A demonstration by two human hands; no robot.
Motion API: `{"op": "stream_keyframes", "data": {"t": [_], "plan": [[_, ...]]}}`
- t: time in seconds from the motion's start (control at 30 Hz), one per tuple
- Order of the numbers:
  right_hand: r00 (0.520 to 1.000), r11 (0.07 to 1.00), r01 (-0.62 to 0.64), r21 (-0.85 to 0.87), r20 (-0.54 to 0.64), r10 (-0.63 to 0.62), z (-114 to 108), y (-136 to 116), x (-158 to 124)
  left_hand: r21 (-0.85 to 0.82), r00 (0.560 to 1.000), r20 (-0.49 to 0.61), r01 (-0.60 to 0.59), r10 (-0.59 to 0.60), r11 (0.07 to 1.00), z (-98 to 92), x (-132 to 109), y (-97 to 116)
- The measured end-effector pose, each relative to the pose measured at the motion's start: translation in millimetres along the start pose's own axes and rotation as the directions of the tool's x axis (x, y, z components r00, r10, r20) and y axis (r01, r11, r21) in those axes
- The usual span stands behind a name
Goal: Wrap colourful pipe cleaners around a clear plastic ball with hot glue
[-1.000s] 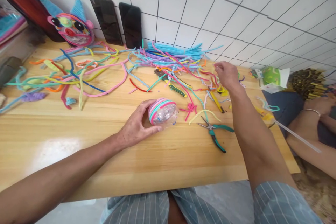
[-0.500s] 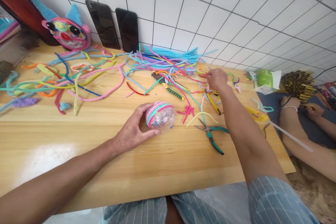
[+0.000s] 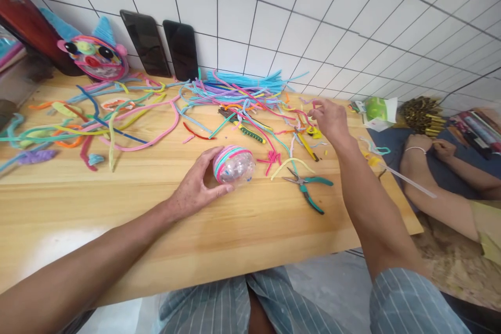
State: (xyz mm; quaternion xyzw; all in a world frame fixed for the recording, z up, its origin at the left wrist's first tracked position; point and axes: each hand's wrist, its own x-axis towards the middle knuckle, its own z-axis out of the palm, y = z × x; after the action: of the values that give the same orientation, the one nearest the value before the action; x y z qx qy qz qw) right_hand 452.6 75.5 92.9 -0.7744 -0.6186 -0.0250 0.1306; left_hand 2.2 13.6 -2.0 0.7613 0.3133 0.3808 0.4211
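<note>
My left hand curves around the left side of a clear round ball, whose left part is wrapped in pink, teal and lilac fuzzy stems. The ball rests on the wooden table. Farther right, my right hand is over the back of the table with thumb and fingertips pressed together; whatever is between them is too small to make out. Just left of and below it are pink and yellow stem pieces and a yellow cutter. Green-handled pliers lie open nearer me.
A heap of pipe cleaners lies by the tiled wall, with wire strippers before it. Two phones and a decorated face stand behind. At right are a glue gun and another person's hands.
The view has shifted, so most things appear farther left. My right hand has lifted a little and moved right, away from the stem scraps. My left hand still holds the ball.
</note>
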Motion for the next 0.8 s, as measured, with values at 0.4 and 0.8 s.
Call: {"op": "stream_keyframes", "data": {"t": [0.4, 0.8], "plan": [[0.967, 0.442, -0.108, 0.89, 0.198, -0.161, -52, -85, -197, 0.099, 0.926, -0.287, -0.227, 0.246, 0.969, -14.5, -7, 50], [0.867, 0.224, -0.266, 0.938, 0.334, -0.37, -28, -149, -291, -0.486, 0.841, 0.498, 0.47, -0.208, 0.737, 41.5, -29, 118]]}}
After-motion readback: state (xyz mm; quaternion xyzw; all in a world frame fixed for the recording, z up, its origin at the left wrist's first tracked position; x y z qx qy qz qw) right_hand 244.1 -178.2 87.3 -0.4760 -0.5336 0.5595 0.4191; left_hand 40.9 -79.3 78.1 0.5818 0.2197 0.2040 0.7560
